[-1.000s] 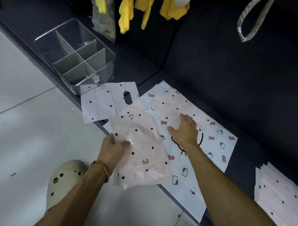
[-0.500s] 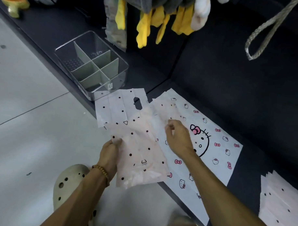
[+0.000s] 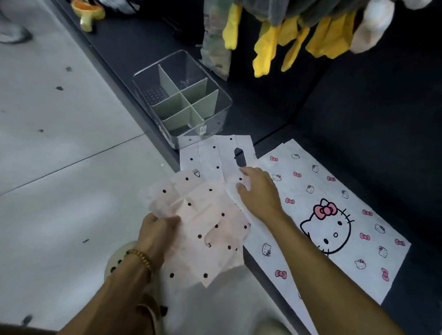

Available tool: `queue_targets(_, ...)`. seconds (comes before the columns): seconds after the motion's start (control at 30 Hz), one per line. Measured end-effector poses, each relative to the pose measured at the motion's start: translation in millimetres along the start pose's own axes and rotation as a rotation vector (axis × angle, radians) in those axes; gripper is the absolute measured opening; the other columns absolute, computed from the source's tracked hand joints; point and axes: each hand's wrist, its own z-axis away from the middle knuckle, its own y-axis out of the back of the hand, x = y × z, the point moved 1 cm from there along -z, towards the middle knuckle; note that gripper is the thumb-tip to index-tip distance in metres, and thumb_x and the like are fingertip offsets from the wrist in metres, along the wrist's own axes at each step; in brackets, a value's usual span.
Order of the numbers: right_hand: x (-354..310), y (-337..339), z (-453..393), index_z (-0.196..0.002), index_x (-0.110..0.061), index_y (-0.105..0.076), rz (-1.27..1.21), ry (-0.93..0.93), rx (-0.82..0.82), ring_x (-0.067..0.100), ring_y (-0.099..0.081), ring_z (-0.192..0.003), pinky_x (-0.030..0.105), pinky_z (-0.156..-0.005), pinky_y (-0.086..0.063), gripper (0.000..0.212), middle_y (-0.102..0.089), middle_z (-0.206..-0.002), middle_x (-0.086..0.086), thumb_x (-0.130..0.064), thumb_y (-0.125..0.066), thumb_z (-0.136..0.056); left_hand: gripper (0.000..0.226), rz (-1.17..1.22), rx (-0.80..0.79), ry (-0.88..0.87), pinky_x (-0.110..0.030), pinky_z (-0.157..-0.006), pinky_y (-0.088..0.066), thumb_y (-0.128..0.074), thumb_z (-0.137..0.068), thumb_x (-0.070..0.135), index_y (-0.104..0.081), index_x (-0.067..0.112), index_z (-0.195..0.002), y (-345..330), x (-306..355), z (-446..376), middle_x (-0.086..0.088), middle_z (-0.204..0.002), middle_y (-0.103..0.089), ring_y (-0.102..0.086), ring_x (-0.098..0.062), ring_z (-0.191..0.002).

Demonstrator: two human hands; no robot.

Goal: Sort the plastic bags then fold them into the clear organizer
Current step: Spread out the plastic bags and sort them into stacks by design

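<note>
Meanwhile, the right hand (image 3: 260,191) had left the cat-print bag (image 3: 338,209), where it lay flat a second before, and travelled up and leftward to the far edge of the pink dotted bag (image 3: 208,224). Its fingers were curled at that edge, apparently pinching it, though the exact contact was hard to read. With the hand gone, the large cat face on the print was fully uncovered. The left hand (image 3: 157,230) kept its grip on the near left edge of the same pink bag, fingers and thumb clenched on the film, a bead bracelet (image 3: 140,257) on the wrist.

The pink bag hung partly over the lip of the dark ledge (image 3: 329,121), creased, its far end overlapping the white dotted bag (image 3: 215,157) that lay flat just beside the clear organizer (image 3: 182,100). The organizer's green-divided compartments appeared empty. The cat-print bag stayed spread on the ledge to the right. Yellow rubber gloves (image 3: 269,43) hung above, and a pale perforated shoe (image 3: 119,261) showed below the left wrist.

Both hands on one bag suggested that sorting had paused and the pink bag was being squared up, either to stack it or to start the first fold. Nothing had yet gone into the organizer.
</note>
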Motion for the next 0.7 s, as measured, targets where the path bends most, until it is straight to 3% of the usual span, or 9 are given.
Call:
queue_targets(0.13, 1, -20, -42, -0.145, -0.026, -0.039, 0.196, 0.148, -0.224, 0.019, -0.018, -0.144, 0.044, -0.112, -0.022, 0.058, -0.026, -0.157, -0.002, -0.028, -0.059, -0.091, 0.01, 0.035, 0.033, -0.01, -0.046, -0.065, -0.057, -0.059, -0.082, 0.003, -0.065, 0.001, -0.089, 27, 0, -16, -0.016, -0.075, -0.069, -0.066, -0.033, -0.066)
queue_targets(0.2, 1, -30, -52, -0.137, -0.024, -0.053, 0.133, 0.142, -0.229, 0.018, -0.024, -0.142, 0.04, -0.112, -0.021, 0.045, -0.034, -0.153, -0.003, -0.029, -0.059, -0.093, 0.015, 0.072, 0.043, 0.01, -0.051, -0.071, -0.057, -0.059, -0.081, 0.002, -0.066, -0.001, -0.095, 32, 0, -24, -0.02, -0.083, -0.07, -0.068, -0.037, -0.076)
queue_targets(0.3, -3, -35, -57, -0.104, -0.016, -0.073, 0.162, 0.177, -0.036, 0.022, -0.048, -0.115, 0.035, -0.094, -0.039, 0.02, -0.06, -0.125, -0.001, -0.025, -0.059, -0.093, 0.014, 0.117, 0.022, 0.029, -0.035, -0.054, -0.055, -0.059, -0.083, 0.003, -0.066, 0.002, -0.096, 34, -1, -29, -0.013, -0.077, -0.072, -0.069, -0.03, -0.065)
queue_targets(0.33, -6, -34, -56, -0.091, -0.013, -0.072, 0.178, 0.181, 0.002, 0.024, -0.051, -0.104, 0.035, -0.084, -0.042, 0.02, -0.063, -0.111, 0.001, -0.026, -0.057, -0.094, 0.015, 0.129, 0.015, 0.029, -0.031, -0.053, -0.053, -0.059, -0.084, 0.004, -0.066, 0.003, -0.097, 34, 0, -30, -0.011, -0.078, -0.072, -0.069, -0.028, -0.064)
queue_targets(0.4, -14, -28, -55, -0.063, -0.012, -0.05, 0.187, 0.15, 0.087, 0.027, -0.05, -0.08, 0.034, -0.065, -0.038, 0.034, -0.056, -0.08, 0.002, -0.025, -0.052, -0.095, 0.016, 0.138, 0.013, 0.022, -0.03, -0.055, -0.053, -0.058, -0.085, 0.006, -0.065, 0.006, -0.1, 35, 2, -33, -0.011, -0.084, -0.073, -0.07, -0.028, -0.069)
queue_targets(0.5, -30, -9, -46, -0.056, -0.017, -0.025, 0.083, 0.101, 0.212, 0.024, -0.036, -0.055, 0.035, -0.052, -0.027, 0.045, -0.033, -0.053, -0.003, -0.021, -0.05, -0.093, 0.009, 0.135, 0.024, -0.012, -0.025, -0.05, -0.051, -0.057, -0.086, 0.007, -0.064, 0.011, -0.089, 35, 4, -31, -0.003, -0.071, -0.072, -0.068, -0.019, -0.058)
queue_targets(0.63, -61, 4, -13, -0.055, -0.011, -0.033, -0.074, 0.141, 0.162, 0.024, -0.033, -0.051, 0.036, -0.051, -0.034, 0.042, -0.03, -0.048, 0.001, -0.019, -0.051, -0.091, 0.011, 0.177, 0.0, -0.089, -0.022, -0.052, -0.051, -0.058, -0.089, 0.021, -0.067, 0.017, -0.085, 21, 19, -22, 0.005, -0.077, -0.073, -0.069, -0.013, -0.066)
queue_targets(0.7, -81, 1, 9, -0.056, -0.011, -0.034, -0.085, 0.206, 0.05, 0.027, -0.039, -0.055, 0.038, -0.055, -0.035, 0.04, -0.034, -0.051, 0.003, -0.02, -0.051, -0.092, 0.028, 0.193, -0.042, -0.11, -0.024, -0.065, -0.053, -0.054, -0.092, 0.039, -0.067, 0.014, -0.095, 7, 32, -15, 0.006, -0.089, -0.073, -0.068, -0.013, -0.078)
